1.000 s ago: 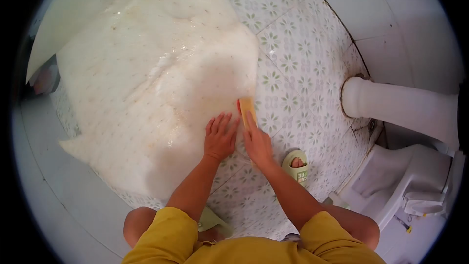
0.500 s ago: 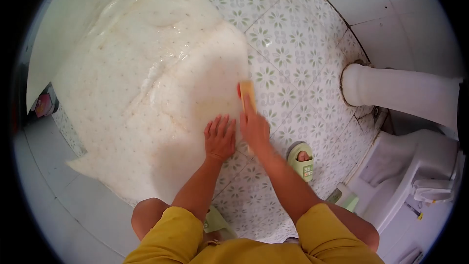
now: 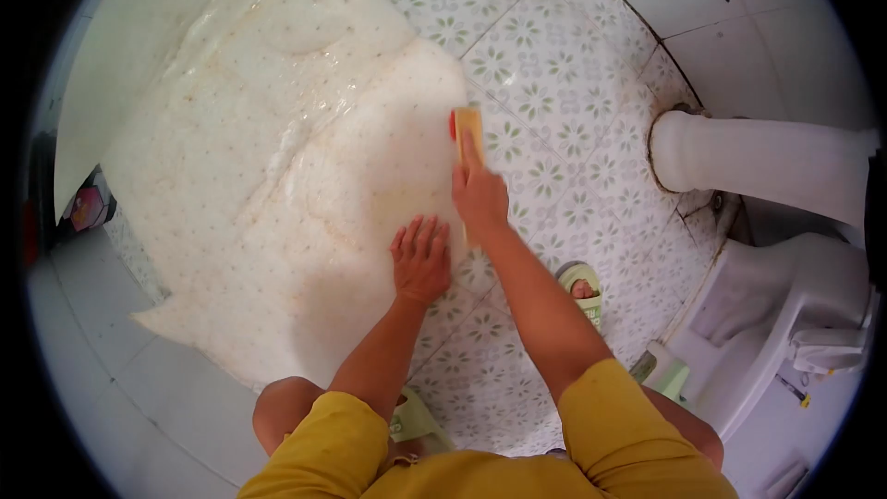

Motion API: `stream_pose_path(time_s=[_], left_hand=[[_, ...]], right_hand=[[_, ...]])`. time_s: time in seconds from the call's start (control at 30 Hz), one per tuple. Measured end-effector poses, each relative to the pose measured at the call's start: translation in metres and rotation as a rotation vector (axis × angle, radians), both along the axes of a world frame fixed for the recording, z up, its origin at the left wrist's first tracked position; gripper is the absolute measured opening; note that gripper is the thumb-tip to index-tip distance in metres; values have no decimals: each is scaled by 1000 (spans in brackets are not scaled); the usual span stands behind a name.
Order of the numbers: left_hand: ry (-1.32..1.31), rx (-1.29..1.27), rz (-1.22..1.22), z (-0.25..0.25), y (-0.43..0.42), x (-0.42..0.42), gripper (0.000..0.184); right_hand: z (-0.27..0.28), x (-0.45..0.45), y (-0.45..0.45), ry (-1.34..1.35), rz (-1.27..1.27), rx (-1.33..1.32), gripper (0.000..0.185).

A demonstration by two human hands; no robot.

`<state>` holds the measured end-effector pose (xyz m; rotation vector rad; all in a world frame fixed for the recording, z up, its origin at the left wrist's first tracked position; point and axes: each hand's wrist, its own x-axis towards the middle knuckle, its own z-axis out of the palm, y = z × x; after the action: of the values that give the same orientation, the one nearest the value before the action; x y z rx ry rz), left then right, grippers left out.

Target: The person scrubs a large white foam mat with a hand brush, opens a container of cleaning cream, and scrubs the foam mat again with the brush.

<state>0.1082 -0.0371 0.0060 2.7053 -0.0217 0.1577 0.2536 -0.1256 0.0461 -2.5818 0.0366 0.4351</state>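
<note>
Along the right edge of the white sheet (image 3: 268, 157), the right hand (image 3: 480, 199) was clamped on a tan brush-like tool (image 3: 469, 123), forefinger along its back, red strip facing the sheet. The left hand (image 3: 422, 261) lay palm down on the sheet near that edge, fingers slightly apart, grasping nothing. The step in hand looked like scrubbing; whether the tool met the sheet or the tiled floor (image 3: 564, 134) beside it was unclear. Another stroke would seemingly call for the left hand steadying the sheet.
</note>
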Motion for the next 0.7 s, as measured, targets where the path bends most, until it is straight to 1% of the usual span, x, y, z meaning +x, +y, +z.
stream_pose_path(time_s=[0.1, 0.13, 0.2, 0.3, 0.37, 0.43, 0.53, 0.6, 0.63, 0.67, 0.7], left_hand=[[-8, -21, 2, 1, 0, 0, 39], [-2, -18, 6, -1, 0, 0, 38], [-1, -18, 11, -1, -1, 1, 38], [9, -26, 9, -1, 0, -1, 38], [-4, -17, 2, 1, -1, 0, 38], [-11, -13, 1, 1, -2, 2, 39], [0, -2, -6, 2, 0, -1, 38], [-2, -4, -1, 1, -2, 2, 38], [1, -17, 0, 0, -1, 1, 38], [5, -30, 1, 0, -1, 0, 38], [8, -33, 4, 0, 0, 1, 38]], right_hand=[[-2, -22, -7, -9, 32, -8, 53], [-1, -50, -17, 35, 19, 75, 55], [14, -109, -35, 76, 59, 121, 57], [19, -122, -38, 92, 54, 121, 58], [8, -77, -23, 33, 28, 146, 57], [-2, -20, -9, -12, 59, 8, 57], [-6, -16, -10, -68, 61, 13, 57], [-4, -70, -36, -13, 100, 81, 58], [7, -102, -47, 53, 78, 110, 57], [15, -125, -55, 121, 56, 139, 57], [16, -132, -56, 123, 58, 136, 57]])
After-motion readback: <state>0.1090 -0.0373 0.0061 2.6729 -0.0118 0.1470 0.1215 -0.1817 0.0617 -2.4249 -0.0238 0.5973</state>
